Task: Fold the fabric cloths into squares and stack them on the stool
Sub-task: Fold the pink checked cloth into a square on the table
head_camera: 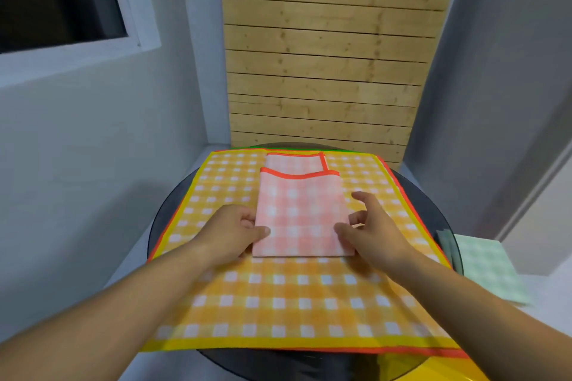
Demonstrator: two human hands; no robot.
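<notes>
Pink checked cloth (301, 213): your left hand (230, 233) pinches its edge, right hand (376, 232) touches loose-fingered; align corners before creasing.

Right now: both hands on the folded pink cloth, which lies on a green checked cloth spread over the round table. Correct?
Wrong colour: the head view shows the spread cloth is yellow checked, not green. The left hand and right hand are on the folded pink cloth over the round table.
</notes>
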